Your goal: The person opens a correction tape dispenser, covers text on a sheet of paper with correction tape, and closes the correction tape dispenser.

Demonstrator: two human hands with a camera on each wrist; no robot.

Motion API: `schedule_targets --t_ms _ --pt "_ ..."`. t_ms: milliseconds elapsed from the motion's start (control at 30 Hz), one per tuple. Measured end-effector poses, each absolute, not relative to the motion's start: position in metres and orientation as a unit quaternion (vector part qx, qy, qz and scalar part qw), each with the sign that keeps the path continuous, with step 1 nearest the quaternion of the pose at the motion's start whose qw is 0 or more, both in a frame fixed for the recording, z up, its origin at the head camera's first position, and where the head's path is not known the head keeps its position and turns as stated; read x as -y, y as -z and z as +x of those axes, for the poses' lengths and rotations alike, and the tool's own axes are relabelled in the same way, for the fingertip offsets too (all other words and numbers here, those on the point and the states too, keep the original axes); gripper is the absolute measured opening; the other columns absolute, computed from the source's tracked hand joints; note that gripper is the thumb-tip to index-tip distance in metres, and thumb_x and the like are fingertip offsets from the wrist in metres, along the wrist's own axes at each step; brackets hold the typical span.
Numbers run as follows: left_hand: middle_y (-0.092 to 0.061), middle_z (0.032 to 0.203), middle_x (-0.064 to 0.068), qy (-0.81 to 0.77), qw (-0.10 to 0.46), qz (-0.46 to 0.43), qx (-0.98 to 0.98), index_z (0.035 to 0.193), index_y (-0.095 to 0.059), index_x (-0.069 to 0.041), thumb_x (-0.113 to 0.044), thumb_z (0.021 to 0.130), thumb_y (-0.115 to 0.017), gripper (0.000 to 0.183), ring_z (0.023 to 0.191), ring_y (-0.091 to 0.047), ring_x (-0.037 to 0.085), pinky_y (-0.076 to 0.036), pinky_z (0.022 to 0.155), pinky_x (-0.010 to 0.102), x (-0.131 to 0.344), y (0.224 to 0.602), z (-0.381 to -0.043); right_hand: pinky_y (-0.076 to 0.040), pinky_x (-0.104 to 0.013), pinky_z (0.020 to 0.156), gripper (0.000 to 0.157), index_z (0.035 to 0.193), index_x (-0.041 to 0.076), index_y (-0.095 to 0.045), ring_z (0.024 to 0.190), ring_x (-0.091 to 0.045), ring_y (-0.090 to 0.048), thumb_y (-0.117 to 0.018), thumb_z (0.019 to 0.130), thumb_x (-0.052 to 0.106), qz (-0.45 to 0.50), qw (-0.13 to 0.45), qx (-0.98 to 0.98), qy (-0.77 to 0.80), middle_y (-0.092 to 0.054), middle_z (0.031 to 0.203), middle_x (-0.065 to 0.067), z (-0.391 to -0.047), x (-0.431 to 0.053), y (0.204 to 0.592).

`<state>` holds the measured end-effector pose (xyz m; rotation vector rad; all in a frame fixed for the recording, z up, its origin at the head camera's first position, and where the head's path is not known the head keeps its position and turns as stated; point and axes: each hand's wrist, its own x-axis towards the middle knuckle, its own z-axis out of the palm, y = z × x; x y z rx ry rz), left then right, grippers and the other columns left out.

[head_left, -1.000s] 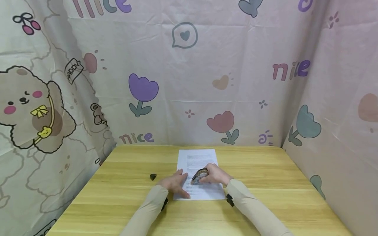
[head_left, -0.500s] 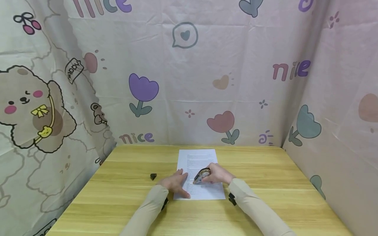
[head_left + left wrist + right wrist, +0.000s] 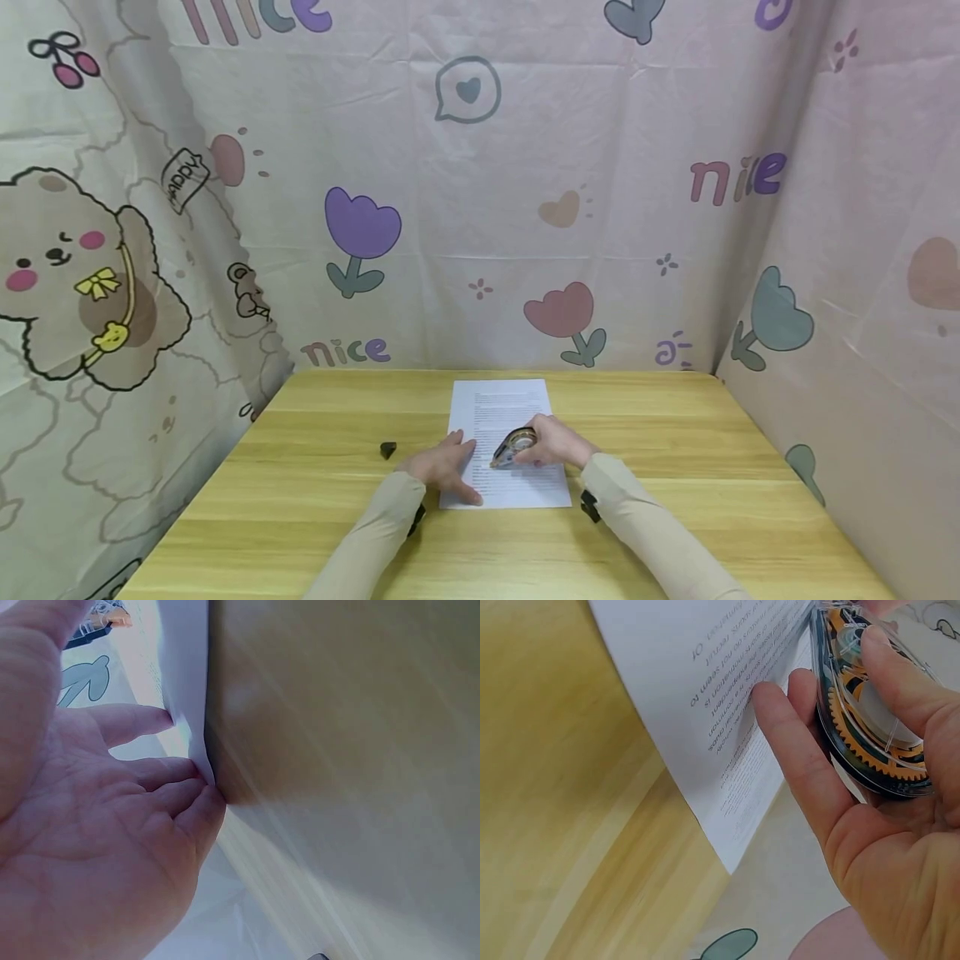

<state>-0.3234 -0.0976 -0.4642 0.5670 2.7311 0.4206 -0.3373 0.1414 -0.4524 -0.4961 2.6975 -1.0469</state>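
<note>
A printed sheet of paper (image 3: 517,492) lies on the wooden table, its lines of text running down the middle. My left hand (image 3: 442,467) rests on the paper's left side with fingers spread and thumb out. In the left wrist view, its fingertips (image 3: 210,796) touch the sheet's edge. My right hand (image 3: 553,442) grips a correction tape (image 3: 513,447) over the text, its tip down at a printed line. In the right wrist view, the correction tape (image 3: 840,720) shows a clear case and orange gear, held between thumb and fingers.
A small black cap (image 3: 387,450) lies on the table (image 3: 330,500) to the left of the paper. Behind and on both sides hangs a printed cloth (image 3: 465,208) with flowers and cartoon bears. Dark wrist straps show under both sleeves.
My right hand has shifted slightly to the right along the text with the correction tape, then stayed about still. The left hand keeps its place on the paper.
</note>
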Motion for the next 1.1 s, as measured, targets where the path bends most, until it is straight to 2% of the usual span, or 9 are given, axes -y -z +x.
schedule_targets --t_ms 500,1100 --pt "-0.02 0.161 0.023 -0.154 0.159 0.206 -0.953 0.151 -0.036 -0.006 -0.048 0.07 -0.085 0.103 0.15 -0.02 0.036 -0.024 0.121 0.052 0.0984 0.4652 -0.3226 -0.06 -0.035 0.061 0.018 0.088 0.002 -0.07 0.063 -0.021 -0.067 -0.082 0.076 0.009 -0.166 0.111 -0.906 0.373 -0.07 0.074 -0.004 -0.3338 -0.1438 0.451" --pt "-0.019 0.161 0.022 -0.159 0.159 0.206 -0.952 0.151 -0.035 -0.006 -0.048 0.07 -0.085 0.104 0.15 -0.018 0.036 -0.023 0.121 0.052 0.0984 0.4654 -0.3231 -0.061 -0.035 0.063 0.016 0.09 0.001 -0.071 0.066 -0.022 -0.067 -0.08 0.077 0.004 -0.158 0.133 -0.894 0.397 -0.071 0.077 -0.005 -0.3363 -0.1486 0.4532"
